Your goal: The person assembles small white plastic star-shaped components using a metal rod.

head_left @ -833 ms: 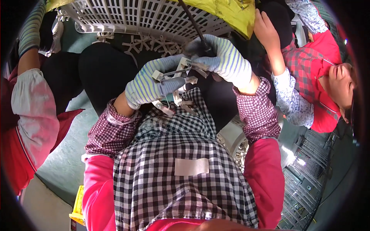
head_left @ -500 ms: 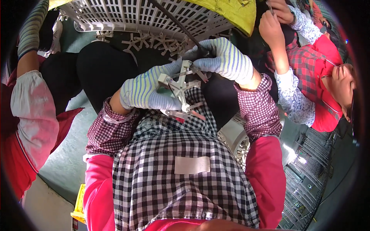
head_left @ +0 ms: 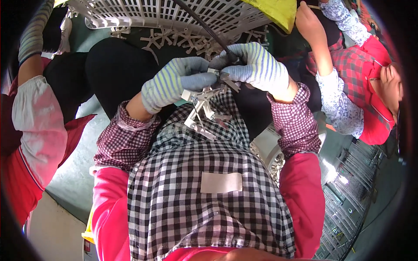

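Note:
Both my hands wear striped knit gloves and meet in front of my lap. My left hand pinches a white branched plastic piece near its upper end, and several of its arms hang below the fingers. Close against that upper end, my right hand is closed around a dark tool. A long dark cord or rod runs from this tool up past the top edge. Fingers hide the spot where tool and piece come together.
Beyond my knees stands a white slotted basket with a yellow sheet over it. Similar branched pieces lie on the floor beneath. Co-workers sit close by, one sleeve at right and another at left.
My left hand has shifted up and right, its grip now at the piece's upper end. The piece has tilted, its arms hanging lower. The right-hand co-worker's hands have moved apart.

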A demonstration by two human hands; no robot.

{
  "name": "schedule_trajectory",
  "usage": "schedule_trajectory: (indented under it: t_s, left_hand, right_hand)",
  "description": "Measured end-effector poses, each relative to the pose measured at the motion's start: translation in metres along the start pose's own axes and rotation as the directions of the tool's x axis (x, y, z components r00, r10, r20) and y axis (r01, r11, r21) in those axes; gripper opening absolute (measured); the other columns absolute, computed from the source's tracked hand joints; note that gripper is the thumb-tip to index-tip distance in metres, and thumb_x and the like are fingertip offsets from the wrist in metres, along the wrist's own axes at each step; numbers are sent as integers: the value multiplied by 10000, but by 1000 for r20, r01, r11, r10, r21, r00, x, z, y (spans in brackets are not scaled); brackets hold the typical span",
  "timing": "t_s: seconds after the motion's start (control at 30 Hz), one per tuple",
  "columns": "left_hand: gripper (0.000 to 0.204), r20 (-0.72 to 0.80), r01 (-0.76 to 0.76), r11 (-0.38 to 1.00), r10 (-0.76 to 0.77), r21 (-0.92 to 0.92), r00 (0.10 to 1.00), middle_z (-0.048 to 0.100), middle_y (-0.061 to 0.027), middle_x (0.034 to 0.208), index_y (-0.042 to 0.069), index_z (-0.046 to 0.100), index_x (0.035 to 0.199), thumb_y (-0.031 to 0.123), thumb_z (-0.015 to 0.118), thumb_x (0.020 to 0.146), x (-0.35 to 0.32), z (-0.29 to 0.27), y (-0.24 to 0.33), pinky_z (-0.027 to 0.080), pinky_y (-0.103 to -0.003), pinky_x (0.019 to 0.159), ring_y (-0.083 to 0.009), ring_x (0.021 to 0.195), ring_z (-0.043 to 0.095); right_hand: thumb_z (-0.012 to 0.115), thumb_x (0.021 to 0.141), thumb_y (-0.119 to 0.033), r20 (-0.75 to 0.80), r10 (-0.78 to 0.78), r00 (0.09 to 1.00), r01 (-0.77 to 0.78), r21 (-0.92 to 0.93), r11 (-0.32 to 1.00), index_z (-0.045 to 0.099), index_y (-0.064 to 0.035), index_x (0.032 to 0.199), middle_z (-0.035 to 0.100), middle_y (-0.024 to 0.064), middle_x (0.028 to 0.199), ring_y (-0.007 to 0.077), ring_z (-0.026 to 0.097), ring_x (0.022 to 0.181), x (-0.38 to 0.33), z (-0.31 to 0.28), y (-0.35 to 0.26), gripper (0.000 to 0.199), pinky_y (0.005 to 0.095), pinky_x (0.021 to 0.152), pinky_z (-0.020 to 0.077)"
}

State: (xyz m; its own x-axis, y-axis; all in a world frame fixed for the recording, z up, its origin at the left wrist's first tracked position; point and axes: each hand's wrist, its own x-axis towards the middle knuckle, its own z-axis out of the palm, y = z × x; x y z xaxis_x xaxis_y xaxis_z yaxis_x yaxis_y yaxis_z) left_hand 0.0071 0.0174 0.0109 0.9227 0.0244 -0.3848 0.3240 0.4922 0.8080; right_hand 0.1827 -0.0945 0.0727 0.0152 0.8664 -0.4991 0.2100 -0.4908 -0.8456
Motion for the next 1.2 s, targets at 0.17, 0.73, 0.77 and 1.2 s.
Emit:
schedule_trajectory:
  t_s: [0.17,0.73,0.77,1.2]
  left_hand:
    - [369,-37,-83,996,84,22,996,633,-50,770,-41,587,1004,242,674,784,0,1,-4,448,-189,593,-69,662,581]
    - [374,-64,-287,932,280,-222,958,654,-110,922,-11,512,1095,55,688,772,3,11,-19,521,-229,711,-143,832,645]
    - [359,-63,-314,913,309,-260,949,656,-108,913,0,518,1091,39,681,774,3,12,-20,522,-229,708,-142,827,645]
    - [235,-43,-395,902,394,-176,918,627,-54,824,13,564,1045,48,624,821,8,10,-22,504,-204,660,-97,721,613]
  right_hand:
    - [667,760,-139,4,24,1000,-24,-5,1000,638,19,973,663,75,820,105,589,741,1,2,-3,266,250,694,471]
    - [696,731,-62,-152,-59,987,65,33,997,632,16,963,662,69,843,94,603,762,-7,10,-10,253,228,709,490]
    - [696,731,-62,-152,-59,987,65,35,997,632,16,963,662,69,843,94,603,762,-7,11,-8,253,228,709,490]
    - [712,722,-66,-255,-186,949,204,49,978,607,3,1027,653,71,875,113,614,798,-4,14,16,330,246,734,504]
